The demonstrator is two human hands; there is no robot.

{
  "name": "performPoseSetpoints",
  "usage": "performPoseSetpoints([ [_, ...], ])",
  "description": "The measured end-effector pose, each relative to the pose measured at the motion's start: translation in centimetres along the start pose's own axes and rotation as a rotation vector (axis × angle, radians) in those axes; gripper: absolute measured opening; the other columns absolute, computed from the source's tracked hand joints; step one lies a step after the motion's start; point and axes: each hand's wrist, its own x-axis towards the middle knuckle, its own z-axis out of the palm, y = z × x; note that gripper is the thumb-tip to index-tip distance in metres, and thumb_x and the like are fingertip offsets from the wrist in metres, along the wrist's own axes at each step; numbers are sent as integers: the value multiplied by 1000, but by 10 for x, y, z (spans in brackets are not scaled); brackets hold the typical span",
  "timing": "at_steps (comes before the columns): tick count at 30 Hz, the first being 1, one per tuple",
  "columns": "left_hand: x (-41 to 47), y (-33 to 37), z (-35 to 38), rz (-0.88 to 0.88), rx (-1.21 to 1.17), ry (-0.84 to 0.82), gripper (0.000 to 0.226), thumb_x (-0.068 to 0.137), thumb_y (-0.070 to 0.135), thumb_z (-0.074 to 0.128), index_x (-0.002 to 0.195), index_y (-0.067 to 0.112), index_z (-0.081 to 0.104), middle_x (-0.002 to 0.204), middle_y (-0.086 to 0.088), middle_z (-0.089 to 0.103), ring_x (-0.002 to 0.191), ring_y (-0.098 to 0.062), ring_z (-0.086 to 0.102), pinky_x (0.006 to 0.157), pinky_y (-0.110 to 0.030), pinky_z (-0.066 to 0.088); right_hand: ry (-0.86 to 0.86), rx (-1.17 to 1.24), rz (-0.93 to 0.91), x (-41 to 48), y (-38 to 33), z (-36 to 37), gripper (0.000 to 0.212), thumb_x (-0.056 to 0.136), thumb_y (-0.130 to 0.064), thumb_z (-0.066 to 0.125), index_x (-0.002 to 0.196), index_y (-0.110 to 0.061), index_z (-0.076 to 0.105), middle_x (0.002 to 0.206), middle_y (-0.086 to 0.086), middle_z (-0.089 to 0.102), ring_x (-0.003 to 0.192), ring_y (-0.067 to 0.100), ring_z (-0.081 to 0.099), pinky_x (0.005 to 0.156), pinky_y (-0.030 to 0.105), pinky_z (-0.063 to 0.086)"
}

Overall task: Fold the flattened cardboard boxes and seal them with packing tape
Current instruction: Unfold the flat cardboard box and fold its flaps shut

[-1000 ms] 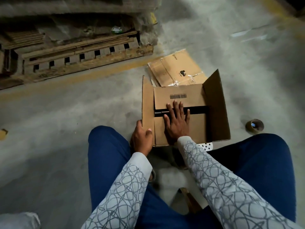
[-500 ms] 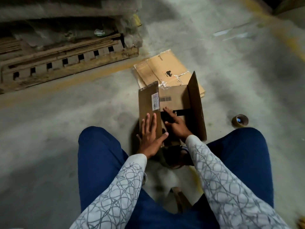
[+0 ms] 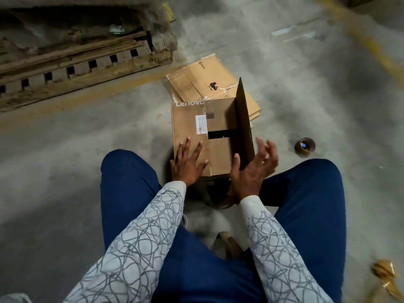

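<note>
1. The left flap (image 3: 190, 123) of the cardboard box (image 3: 218, 156) is now lying flat over the opening. 1 second ago it was standing upright.
2. The left hand (image 3: 188, 164) is pressing on the near end of that flap, palm down and fingers spread. It is no longer gripping the flap's edge.
3. The right hand (image 3: 254, 171) has come out of the box, where it was holding the 2 inner flaps down. It is now open at the near edge of the right flap (image 3: 243, 127), with its thumb on the inner face and its fingers spread loosely on the outer side. The fingers are blurring, so I cannot tell whether they are touching the cardboard.
4. The top is looking about half closed. The right flap is standing upright, so lowering it is probably the next move, with taping after that.
5. The box is sitting on the floor (image 3: 109, 132) between the person's knees.
6. The tape roll (image 3: 304, 145) is lying on the floor to the right, well apart from the right hand. Fetching it will likely mean letting go of 1 flap.
7. More flattened boxes (image 3: 205, 84) are lying just beyond the box, a wooden pallet (image 3: 76, 68) is sitting far left, and crumpled tape (image 3: 382, 274) is lying near right.
8. The left thumb is resting close to the flap's free edge, where the right flap may be landing.
</note>
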Motion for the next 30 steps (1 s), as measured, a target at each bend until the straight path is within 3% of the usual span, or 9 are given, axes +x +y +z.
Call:
performPoseSetpoints([
  [2,-4,2,-2,-39,-58,39,72,91,68,47,152,55,11,166,5,-18,153,-27,-11,115,-64,15,-123,25,95,3,23,0,72,87,-35,72,149,-15,39,150,11,37,137,26,38,112,47,34],
  [5,-14,7,3,-199,-187,98,81,83,74,55,151,56,16,165,-10,-16,150,-47,0,119,-59,19,-495,17,-107,-9,47,10,62,91,-38,67,146,-19,46,144,8,53,127,29,53,102,49,48],
  [10,-20,10,-9,-288,-325,-16,78,87,72,52,151,59,10,165,-20,-3,149,-45,16,117,-50,25,-842,-387,-274,-41,51,43,80,85,-56,66,152,-23,39,163,3,28,151,34,23,110,66,28],
  [14,-12,7,-9,-251,-318,-9,75,88,69,52,151,58,12,164,-18,3,148,-46,17,119,-54,22,-818,-289,-15,-40,48,40,59,93,-61,54,148,-42,42,164,-11,19,152,20,7,108,72,21],
  [19,31,9,-14,-95,-99,49,73,85,76,46,150,56,18,162,-17,-20,148,-41,-22,116,-67,-10,-606,-179,330,-30,41,40,24,86,-53,69,109,-47,73,127,0,39,124,23,32,100,55,42],
  [21,56,12,-22,-16,-21,117,65,87,75,41,148,55,27,166,-12,-10,150,-37,-22,114,-63,-16,-553,-54,478,-29,43,44,28,81,-51,76,103,-35,77,122,1,41,121,22,42,103,42,43],
  [24,96,16,-32,74,4,230,51,95,65,39,144,51,40,167,-2,9,154,-29,-6,120,-60,-5,-474,84,661,-32,42,55,36,71,-43,87,92,-17,73,113,5,49,102,21,56,98,27,45],
  [28,143,22,-33,175,-51,264,66,93,65,46,153,40,30,166,2,16,154,-21,6,123,-54,1,-418,271,1192,-45,53,71,76,52,-63,91,100,-13,60,102,7,66,92,28,68,76,43,60],
  [30,167,28,-37,149,-75,267,80,88,71,49,156,33,28,166,2,17,154,-20,8,123,-52,-3,-594,501,1393,-44,44,67,60,74,-60,80,108,-14,62,109,9,68,93,29,71,63,50,62],
])
